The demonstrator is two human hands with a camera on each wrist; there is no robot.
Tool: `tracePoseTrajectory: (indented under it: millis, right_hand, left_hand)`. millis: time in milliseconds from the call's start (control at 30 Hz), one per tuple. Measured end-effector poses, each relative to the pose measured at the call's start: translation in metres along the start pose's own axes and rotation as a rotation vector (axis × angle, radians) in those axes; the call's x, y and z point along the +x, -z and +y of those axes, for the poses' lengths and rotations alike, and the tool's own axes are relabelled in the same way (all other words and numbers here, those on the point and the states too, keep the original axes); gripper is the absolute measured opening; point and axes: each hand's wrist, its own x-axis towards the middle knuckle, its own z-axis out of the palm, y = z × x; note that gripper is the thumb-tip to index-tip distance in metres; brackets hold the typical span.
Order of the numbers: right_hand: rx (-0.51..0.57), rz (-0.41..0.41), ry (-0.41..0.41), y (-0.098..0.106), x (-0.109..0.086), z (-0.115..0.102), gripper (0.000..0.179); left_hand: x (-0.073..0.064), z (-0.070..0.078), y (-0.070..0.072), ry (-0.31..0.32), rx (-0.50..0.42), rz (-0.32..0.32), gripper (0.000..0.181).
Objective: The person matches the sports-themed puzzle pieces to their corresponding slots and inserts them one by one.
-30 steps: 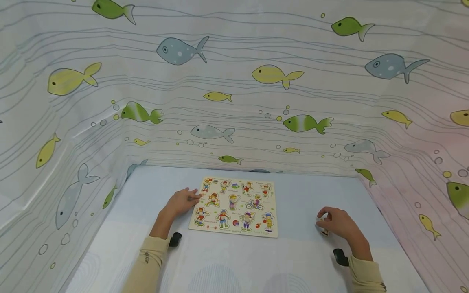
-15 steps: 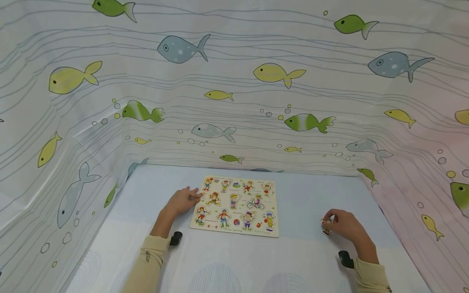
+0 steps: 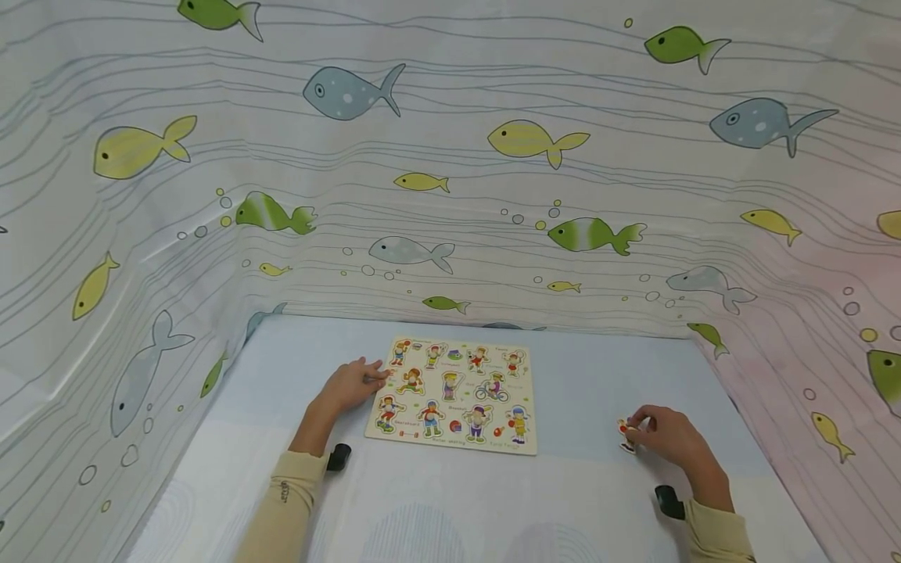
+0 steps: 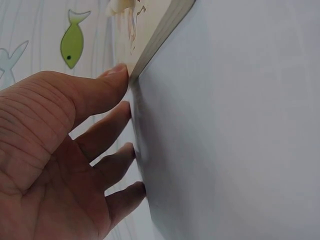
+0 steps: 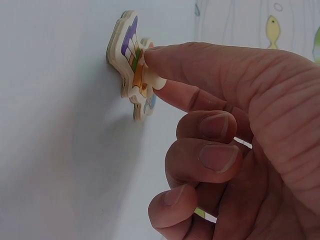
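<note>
A wooden peg puzzle board point(image 3: 422, 418) with sports figures lies flat on the table in the head view. My left hand point(image 3: 349, 385) is at the board's left edge. In the left wrist view its thumb point(image 4: 112, 82) touches the board's edge point(image 4: 162, 37), while the other fingertips rest on the tabletop. Out to the right of the board, my right hand point(image 3: 669, 434) holds a puzzle piece point(image 3: 626, 438). Up close in the right wrist view, thumb and index finger pinch the pale knob of this figure-shaped piece point(image 5: 127, 55); the remaining fingers are curled.
A pale blue and white cloth covers the table point(image 3: 577, 485). Behind it and along both sides stands a fish-patterned sheet point(image 3: 486, 211). Black wrist devices sit at both cuffs, such as the left one point(image 3: 339, 457).
My right hand has shifted slightly right and nearer with the puzzle piece, more of which shows now. The left hand stays at the board's edge. The head view has shifted a little.
</note>
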Motion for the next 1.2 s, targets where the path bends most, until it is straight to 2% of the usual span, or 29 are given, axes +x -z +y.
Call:
tracePoseTrajectory:
  millis: [500,700,833,1200]
  right_hand:
    - [0.021,0.021,0.056,-0.003,-0.001,0.004,0.016]
    - [0.023,0.026,0.089,0.001,-0.002,-0.004,0.016]
    - [0.032,0.017,0.084,0.001,-0.001,-0.011,0.017]
    - [0.049,-0.018,0.095,-0.009,0.008,-0.025,0.015]
  left_hand:
    - [0.000,0.001,0.000,-0.002,0.005,-0.006,0.030]
    - [-0.001,0.002,0.000,-0.004,-0.003,-0.002,0.030]
    - [-0.002,0.001,0.001,-0.009,-0.009,-0.001,0.030]
    - [-0.001,-0.002,0.001,-0.039,-0.008,0.008,0.029]
